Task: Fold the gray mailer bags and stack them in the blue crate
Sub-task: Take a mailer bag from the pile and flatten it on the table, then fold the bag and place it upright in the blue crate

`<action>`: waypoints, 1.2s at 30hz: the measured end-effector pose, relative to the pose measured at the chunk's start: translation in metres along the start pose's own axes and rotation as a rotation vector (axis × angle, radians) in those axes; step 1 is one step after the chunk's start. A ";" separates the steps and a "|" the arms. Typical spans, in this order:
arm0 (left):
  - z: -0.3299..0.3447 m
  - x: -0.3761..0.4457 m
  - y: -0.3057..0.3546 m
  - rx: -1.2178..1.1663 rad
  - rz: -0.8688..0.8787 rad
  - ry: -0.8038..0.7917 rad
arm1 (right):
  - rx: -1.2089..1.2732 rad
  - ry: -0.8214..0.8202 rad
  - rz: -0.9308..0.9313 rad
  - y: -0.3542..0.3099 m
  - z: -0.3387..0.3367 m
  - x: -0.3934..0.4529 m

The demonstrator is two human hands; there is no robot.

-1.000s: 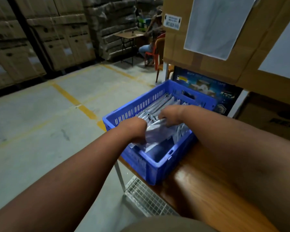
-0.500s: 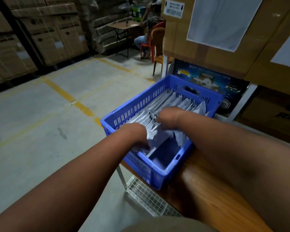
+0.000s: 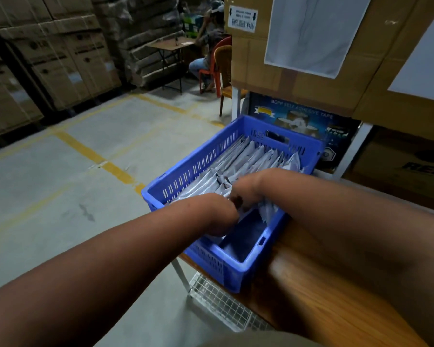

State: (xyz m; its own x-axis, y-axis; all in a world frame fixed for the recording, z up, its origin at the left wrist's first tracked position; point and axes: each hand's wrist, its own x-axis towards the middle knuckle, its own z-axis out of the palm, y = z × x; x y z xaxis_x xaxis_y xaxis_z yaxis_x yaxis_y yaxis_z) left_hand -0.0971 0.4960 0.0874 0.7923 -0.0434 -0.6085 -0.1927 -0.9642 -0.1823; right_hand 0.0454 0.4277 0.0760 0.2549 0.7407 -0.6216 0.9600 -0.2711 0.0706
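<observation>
A blue slotted crate (image 3: 196,169) sits at the end of a wooden table. Several folded gray mailer bags (image 3: 251,156) stand on edge in a row filling its far part; the near part shows bare crate floor. Both my hands reach down inside the crate and meet at the nearest bag of the row. My left hand (image 3: 221,216) is bent at the wrist with fingers hidden below it. My right hand (image 3: 243,191) curls over the top edge of a gray bag, close against my left hand.
The wooden table (image 3: 323,304) runs to the lower right, with a wire shelf (image 3: 221,301) under it. Cardboard boxes (image 3: 298,78) and a tape carton (image 3: 298,121) stand behind the crate. Concrete floor with yellow lines lies left; a seated person (image 3: 206,58) is far back.
My hands have drawn closer together over the nearest bag, and the row of bags in the far part now shows more fully. The view has tilted slightly.
</observation>
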 end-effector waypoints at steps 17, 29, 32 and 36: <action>0.042 0.031 -0.020 -0.225 -0.069 -0.222 | 0.017 -0.104 -0.032 -0.001 0.029 0.053; 0.036 0.025 -0.032 -0.062 0.066 -0.217 | 0.103 -0.048 -0.004 -0.004 0.026 0.053; 0.025 0.014 -0.035 -0.025 0.153 -0.129 | 0.102 0.004 0.015 -0.007 0.020 0.042; 0.001 0.002 -0.030 -0.047 0.202 0.050 | 0.190 0.053 0.034 0.008 0.014 0.013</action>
State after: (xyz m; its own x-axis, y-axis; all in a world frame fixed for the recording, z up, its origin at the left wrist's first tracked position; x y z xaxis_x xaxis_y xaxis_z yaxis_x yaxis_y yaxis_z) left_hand -0.0904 0.5248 0.0913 0.7682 -0.2492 -0.5897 -0.3247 -0.9455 -0.0234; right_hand 0.0543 0.4267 0.0581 0.2979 0.7592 -0.5788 0.9127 -0.4042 -0.0604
